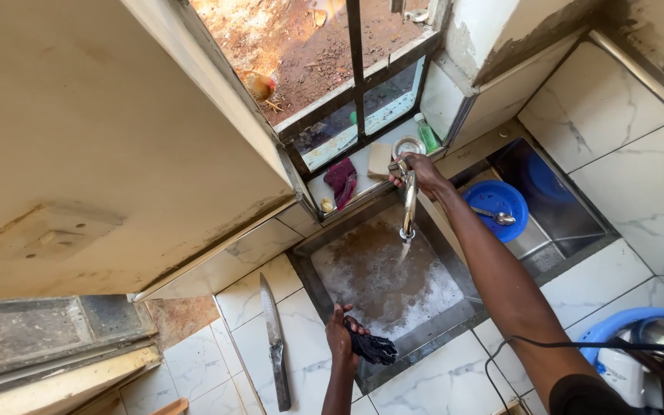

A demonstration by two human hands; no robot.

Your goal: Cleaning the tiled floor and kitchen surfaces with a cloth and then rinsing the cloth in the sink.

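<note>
My right hand (422, 170) reaches across the sink and grips the top of the metal tap (408, 201), which points down over the left basin (382, 277). That basin holds murky, soapy water. At its near edge my left hand (340, 334) clutches a dark wet cloth (373, 347) just above the rim.
A long knife (274, 342) lies on the white tiled counter, left of the sink. The right basin holds a blue bowl (499, 204) with a spoon. On the window sill sit a red cloth (340, 180), a sponge, a small metal dish and a green bottle (427, 134). A blue basin with metal pots (655, 338) stands at the right.
</note>
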